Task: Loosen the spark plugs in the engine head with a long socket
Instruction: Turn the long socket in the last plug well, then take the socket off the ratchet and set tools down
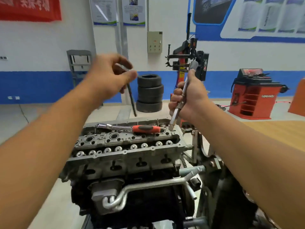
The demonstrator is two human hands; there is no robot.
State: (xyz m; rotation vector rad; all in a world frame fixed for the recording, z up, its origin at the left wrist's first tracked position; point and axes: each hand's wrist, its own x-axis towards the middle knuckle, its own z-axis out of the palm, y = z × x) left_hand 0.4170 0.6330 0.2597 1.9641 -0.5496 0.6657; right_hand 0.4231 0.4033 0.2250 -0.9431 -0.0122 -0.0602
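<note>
The bare metal engine head (125, 152) sits on top of the engine, below both hands. Round spark plug wells (89, 139) open along its middle; the plugs inside are hidden. My right hand (189, 98) grips a long silver socket bar (177, 112), tilted, with its lower tip just above the head's far right corner. My left hand (109, 75), raised above the head's far left side, pinches a thin dark rod (131, 100) that hangs down and is blurred. A ratchet with a red and black handle (132, 128) lies across the head's far side.
Silver coolant pipes (148, 185) run across the engine's front. On the floor behind it are a stack of tyres (149, 93), a tyre changer (186, 60) and a red wheel balancer (252, 95). Stand parts (212, 162) jut out to the right of the engine.
</note>
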